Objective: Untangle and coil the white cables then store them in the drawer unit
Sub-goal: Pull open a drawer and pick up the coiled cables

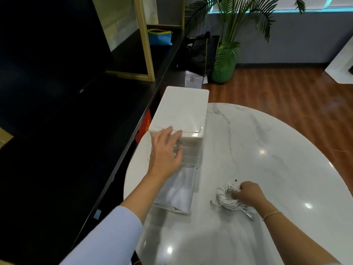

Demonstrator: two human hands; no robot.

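Observation:
A white drawer unit (pixel 183 109) stands at the left edge of the round marble table (pixel 267 150). Its bottom clear drawer (pixel 176 192) is pulled out toward me, with something pale lying inside. My left hand (pixel 165 152) rests with straight fingers against the unit's front, over the upper drawers. A coiled bundle of white cables (pixel 228 197) lies on the table to the right of the open drawer. My right hand (pixel 248 193) grips the bundle from its right side, fingers curled round the coil. Cable ends and a plug stick out from under that hand.
A dark low cabinet (pixel 95 150) runs along the left of the table. Beyond it stand a gold frame (pixel 147 54), a blue pouch (pixel 159 37), a black bag (pixel 200 52) and a potted palm (pixel 225 60) on the wooden floor.

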